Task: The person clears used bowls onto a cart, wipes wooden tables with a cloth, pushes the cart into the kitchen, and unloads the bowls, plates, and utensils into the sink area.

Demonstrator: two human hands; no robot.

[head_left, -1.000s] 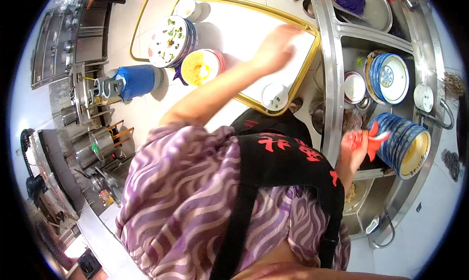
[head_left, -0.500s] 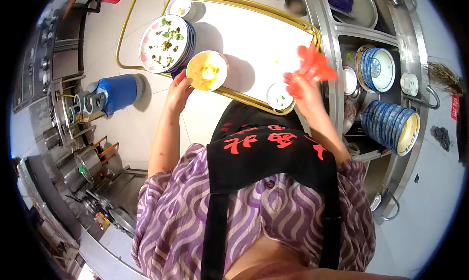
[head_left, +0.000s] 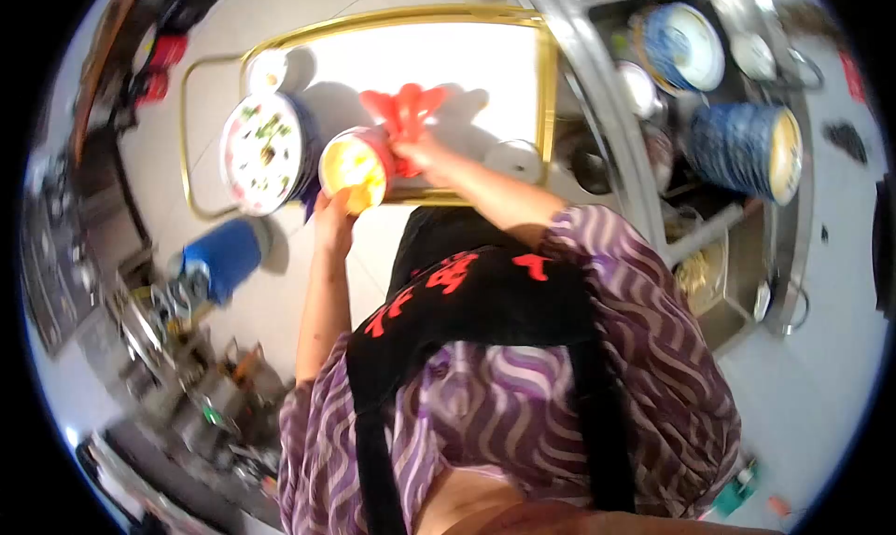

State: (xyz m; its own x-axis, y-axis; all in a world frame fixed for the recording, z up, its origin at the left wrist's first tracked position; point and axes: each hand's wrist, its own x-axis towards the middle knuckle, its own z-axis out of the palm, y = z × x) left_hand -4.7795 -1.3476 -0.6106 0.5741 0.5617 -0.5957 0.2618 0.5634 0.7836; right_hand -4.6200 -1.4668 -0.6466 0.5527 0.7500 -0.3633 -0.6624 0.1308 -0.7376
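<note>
My left hand (head_left: 333, 214) grips the near side of a bowl (head_left: 357, 166) with yellow food remains in it. Several red soup spoons (head_left: 403, 113) fan out from my closed right hand (head_left: 422, 154), close beside the bowl's right side. Both are over a white cart top (head_left: 345, 52) framed by gold-coloured rails. To the left of the bowl is a stack of wide bowls (head_left: 264, 152), the top one scattered with green and dark scraps. Motion smears the spoons, so I cannot tell whether they touch the bowl.
A small white bowl (head_left: 270, 69) sits at the cart's far left, another small dish (head_left: 513, 160) at its right. In the metal sink on the right stand stacked blue-rimmed bowls (head_left: 737, 148). A blue-wrapped cylinder (head_left: 222, 255) stands on the floor at left.
My right hand has swung left with the red spoons, from the cart's right end to beside the bowl. The bowl in my left hand now looks more tilted. The whole view has shifted.
</note>
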